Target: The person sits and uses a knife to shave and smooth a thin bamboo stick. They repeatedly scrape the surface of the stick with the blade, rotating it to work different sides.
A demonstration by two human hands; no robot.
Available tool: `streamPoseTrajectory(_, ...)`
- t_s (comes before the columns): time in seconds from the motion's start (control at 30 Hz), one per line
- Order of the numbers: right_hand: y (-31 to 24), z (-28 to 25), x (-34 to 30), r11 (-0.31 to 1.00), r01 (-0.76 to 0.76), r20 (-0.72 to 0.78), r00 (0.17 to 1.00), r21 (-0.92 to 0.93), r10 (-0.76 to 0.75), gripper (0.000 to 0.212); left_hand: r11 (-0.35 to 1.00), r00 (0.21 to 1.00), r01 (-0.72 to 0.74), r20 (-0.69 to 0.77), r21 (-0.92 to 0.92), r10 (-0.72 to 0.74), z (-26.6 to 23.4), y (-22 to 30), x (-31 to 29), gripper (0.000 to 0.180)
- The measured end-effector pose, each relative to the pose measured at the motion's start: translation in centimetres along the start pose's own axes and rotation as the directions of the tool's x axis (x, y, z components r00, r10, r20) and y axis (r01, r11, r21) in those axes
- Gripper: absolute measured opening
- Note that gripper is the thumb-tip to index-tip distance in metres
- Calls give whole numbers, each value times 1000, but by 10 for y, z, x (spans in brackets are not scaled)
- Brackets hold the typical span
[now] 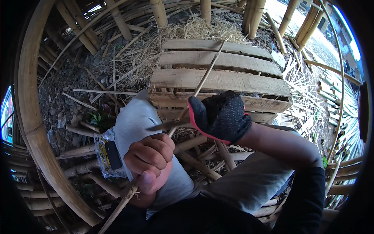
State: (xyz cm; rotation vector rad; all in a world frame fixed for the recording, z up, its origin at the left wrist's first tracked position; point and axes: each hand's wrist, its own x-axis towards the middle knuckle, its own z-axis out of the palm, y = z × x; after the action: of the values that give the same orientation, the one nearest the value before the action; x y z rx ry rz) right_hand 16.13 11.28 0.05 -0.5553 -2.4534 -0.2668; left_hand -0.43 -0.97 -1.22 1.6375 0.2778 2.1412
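Note:
My bare left hand (150, 162) is closed in a fist around a thin bamboo stick (206, 76). The stick slants from the lower left, past my grey-trousered knee, up over a wooden slatted crate (222, 60). On my right hand (222, 117) is a black glove with red trim, its fingers curled closed. A dark knife blade (168, 125) juts from that grip toward the left and crosses the stick just above my left fist. The knife's handle is hidden inside the glove. Frayed fibres show on the stick just below my left hand.
A clear plastic bag with a black and yellow item (111, 154) lies beside my left knee. Thick bamboo poles (33, 128) frame the left side. Shavings (187, 33) are heaped behind the crate, and many cut bamboo pieces (346, 113) lie at the right.

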Motion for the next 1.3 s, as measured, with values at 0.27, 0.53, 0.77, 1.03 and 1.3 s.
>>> streamPoseTrajectory(0.27, 7, 0, 9, 943, -318, 74, 947, 94, 312, 46, 996, 995, -74, 68, -55, 78, 2, -1, 0, 49)
streamPoseTrajectory(0.53, 3, -12, 6, 900, -419, 444, 834, 123, 328, 47, 991, 989, -110, 95, -80, 117, -6, -5, -1, 45)
streamPoseTrajectory(0.77, 11, -19, 28, 809, -581, 575, 692, 85, 436, 49, 992, 993, -120, 7, -51, 120, -6, 3, -5, 50)
streamPoseTrajectory(1.03, 46, 6, 19, 891, -452, 553, 752, 39, 357, 37, 996, 984, -80, -157, 26, 83, 0, 8, -10, 55)
streamPoseTrajectory(1.3, 68, 2, 36, 777, -627, 570, 617, -59, 542, 72, 1000, 958, 6, -287, 20, 0, 3, 15, -14, 58)
